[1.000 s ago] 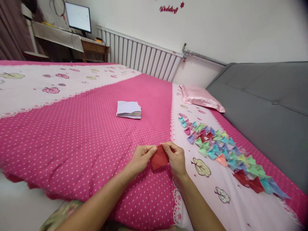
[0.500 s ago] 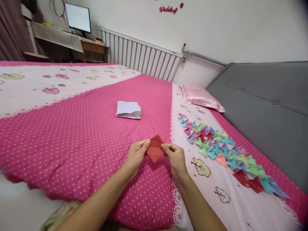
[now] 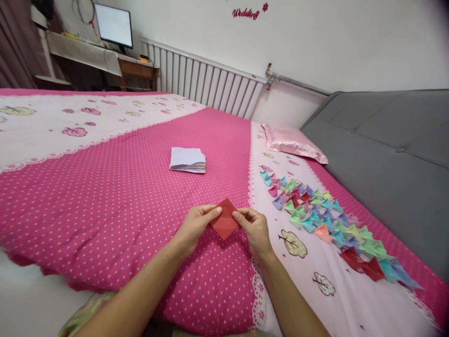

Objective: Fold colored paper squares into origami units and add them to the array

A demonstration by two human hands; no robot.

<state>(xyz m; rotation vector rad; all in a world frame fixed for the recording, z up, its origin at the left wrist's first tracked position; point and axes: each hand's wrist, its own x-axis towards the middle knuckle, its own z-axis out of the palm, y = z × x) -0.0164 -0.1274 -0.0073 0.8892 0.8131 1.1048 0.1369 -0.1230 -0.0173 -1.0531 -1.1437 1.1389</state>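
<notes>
Fabric, greenish and mottled, soft in its folds, beneath the left forearm at the lower edge of my feed. Left hand, bare: I see thumb and fingers pinched narrowly on one corner of a paper. Right hand, bare: a matching pinch at the opposite corner. Red paper, one, matte, diamond-shaped, creased across its face; I find it between the two hands, raised over the bed and tilted towards my camera.

Bedspread: deep pink cloth with white dots, lightly rumpled, bordered by scalloped lace print and pale bands of printed trees. Folded paper pieces, many, sharp-pointed and boat-like, in red, green, blue, purple and orange; I count them only as loose rows on the right-hand pale band. Stack of paper, squarish, white on top, coloured edges below, beyond the hands.

Pillow, glossy pink, flanged. Headboard, grey, padded, button-tufted. Radiator, white, slatted, against a smooth wall. Monitor, flat, bright-screened, on a cloth-draped desk.
</notes>
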